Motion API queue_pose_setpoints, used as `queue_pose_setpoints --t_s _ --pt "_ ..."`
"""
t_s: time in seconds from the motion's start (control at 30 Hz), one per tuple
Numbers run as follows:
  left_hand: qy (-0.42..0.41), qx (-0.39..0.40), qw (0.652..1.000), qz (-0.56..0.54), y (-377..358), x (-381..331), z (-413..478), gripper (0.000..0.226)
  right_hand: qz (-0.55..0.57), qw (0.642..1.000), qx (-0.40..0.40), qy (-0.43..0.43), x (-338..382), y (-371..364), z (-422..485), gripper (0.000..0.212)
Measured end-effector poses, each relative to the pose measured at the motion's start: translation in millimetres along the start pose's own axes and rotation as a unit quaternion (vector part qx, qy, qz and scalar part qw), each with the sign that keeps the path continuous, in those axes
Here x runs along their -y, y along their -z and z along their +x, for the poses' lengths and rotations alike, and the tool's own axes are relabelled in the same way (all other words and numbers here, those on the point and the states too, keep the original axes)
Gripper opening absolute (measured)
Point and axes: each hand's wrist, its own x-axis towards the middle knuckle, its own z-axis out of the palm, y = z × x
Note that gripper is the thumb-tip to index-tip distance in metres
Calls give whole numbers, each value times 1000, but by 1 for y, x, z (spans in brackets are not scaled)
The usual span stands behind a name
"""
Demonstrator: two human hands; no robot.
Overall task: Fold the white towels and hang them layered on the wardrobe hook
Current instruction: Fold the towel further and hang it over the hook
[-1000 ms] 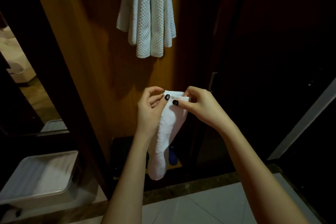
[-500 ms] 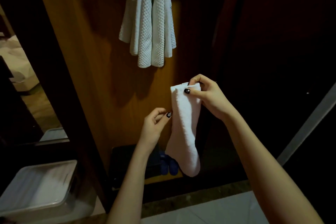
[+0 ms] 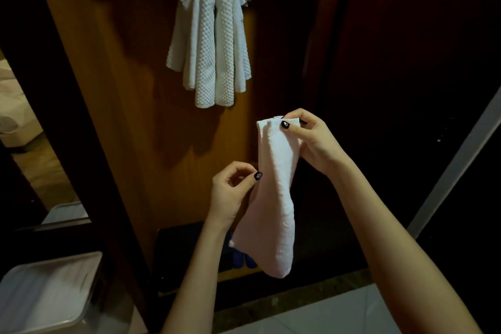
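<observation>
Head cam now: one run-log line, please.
phase: folding | right hand: pinches folded towel at top, towel hangs down | left hand: at towel's left edge, grip unclear | hung towels: layered, above hands

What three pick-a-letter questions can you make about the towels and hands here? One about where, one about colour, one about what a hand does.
1. Where are the hung towels?
A. on the floor
B. on the wooden panel, above the hands
C. in the bin

2. What colour is the held towel?
A. blue
B. red
C. white

3. What does the right hand do?
A. pinches the held towel's top
B. hangs empty
C. points up

Answers: 1 B, they drape high on the panel; 2 C, it looks plain white; 3 A, thumb and fingers clamp its top edge.
</observation>
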Motion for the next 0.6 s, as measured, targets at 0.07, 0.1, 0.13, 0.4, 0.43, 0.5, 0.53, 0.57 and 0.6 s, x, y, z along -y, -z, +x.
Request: queue_pose_setpoints --t_s 0.07,0.1,0.13,0.4,0.43,0.5,0.53,0.57,0.6 --pt "-9 -1 1000 -2 -1 -2 0 25 8 1000 -6 2 2 -2 0 11" --pt "-15 -2 1000 1 -2 -3 1 25 15 1000 -8 3 2 -3 0 11" --pt "-23 -7 1000 9 -3 -4 3 26 25 1000 -6 5 3 -4 0 11" --pt "-44 19 997 64 1 -9 5 32 24 999 -9 24 3 -12 1 15" --pt "-46 31 996 70 1 -9 3 30 18 999 -16 29 2 -14 1 17" --pt "-31 32 997 64 1 -5 -3 24 23 999 -25 33 2 -15 2 17" --pt "-11 13 999 49 1 -2 -6 22 32 999 -25 32 3 -15 2 17" --pt "11 -12 999 38 0 1 -10 22 40 998 -24 31 4 -15 3 16" --pt "27 -35 999 31 0 4 -12 22 46 998 -21 30 5 -14 3 15"
